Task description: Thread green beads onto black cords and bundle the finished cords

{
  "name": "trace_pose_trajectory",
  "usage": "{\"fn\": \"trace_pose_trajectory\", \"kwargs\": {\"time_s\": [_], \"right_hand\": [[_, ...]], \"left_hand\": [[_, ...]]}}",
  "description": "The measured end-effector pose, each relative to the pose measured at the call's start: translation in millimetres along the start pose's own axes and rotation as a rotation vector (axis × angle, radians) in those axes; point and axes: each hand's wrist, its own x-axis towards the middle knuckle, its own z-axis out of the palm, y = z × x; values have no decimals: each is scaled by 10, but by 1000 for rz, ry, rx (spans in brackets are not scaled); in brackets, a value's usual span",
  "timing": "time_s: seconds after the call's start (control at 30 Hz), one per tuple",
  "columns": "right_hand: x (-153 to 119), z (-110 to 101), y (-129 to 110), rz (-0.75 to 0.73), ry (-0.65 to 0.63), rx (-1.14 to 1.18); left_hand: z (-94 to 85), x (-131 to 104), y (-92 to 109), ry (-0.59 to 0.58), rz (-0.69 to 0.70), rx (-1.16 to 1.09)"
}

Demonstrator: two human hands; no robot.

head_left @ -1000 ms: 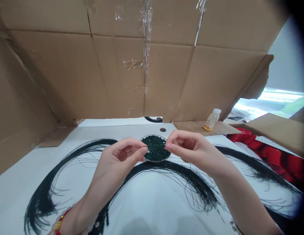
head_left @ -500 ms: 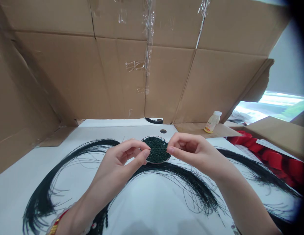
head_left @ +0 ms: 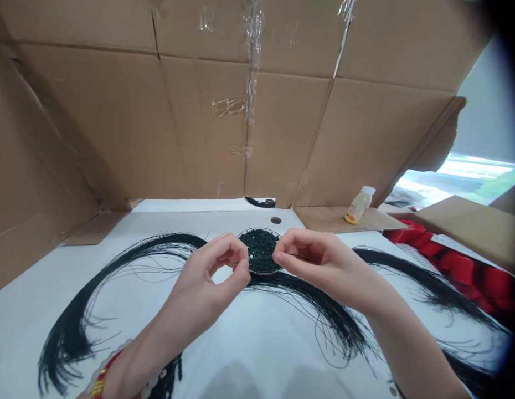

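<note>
My left hand (head_left: pixel 218 270) is closed in a pinch at the left rim of a round dish (head_left: pixel 263 274), and what its fingertips hold is too small to make out. Opposite it, at the dish's right side, my right hand (head_left: pixel 324 265) pinches a thin dark thread (head_left: pixel 298 256), a bit of which shows under its fingers. Small dark green bead-like pieces (head_left: pixel 259 244) fill the dish. A bundle of long black strands (head_left: pixel 311 293) curves out from just below it to the right. Another black bundle (head_left: pixel 112 274) arcs away on the left.
Cardboard walls (head_left: pixel 199 127) stand behind and at the left of the white table (head_left: pixel 257 343). A small bottle (head_left: pixel 360 205) with a white cap is on a cardboard flap at the right. More black strands (head_left: pixel 411 270) lie beside red items (head_left: pixel 461 266) and a box (head_left: pixel 473 224).
My left fingertips have drawn closer together and dropped slightly. My right hand has shifted a little left over the dish, and a dark thread now shows in its fingers.
</note>
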Motion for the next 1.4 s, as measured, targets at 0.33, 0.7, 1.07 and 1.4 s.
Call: {"fn": "trace_pose_trajectory", "kwargs": {"time_s": [0.33, 0.7, 1.07, 1.4], "right_hand": [[98, -130, 44, 58, -51, 157], [72, -73, -20, 74, -131, 200], [43, 45, 52, 86, -192, -42], [29, 32, 50, 89, -188, -76]], "left_hand": [[-287, 69, -152, -148, 201, -123], [-192, 70, -82, -195, 233, -217], [-195, 174, -226, -496, 65, -44], [-175, 169, -235, -410, 12, -32]]}}
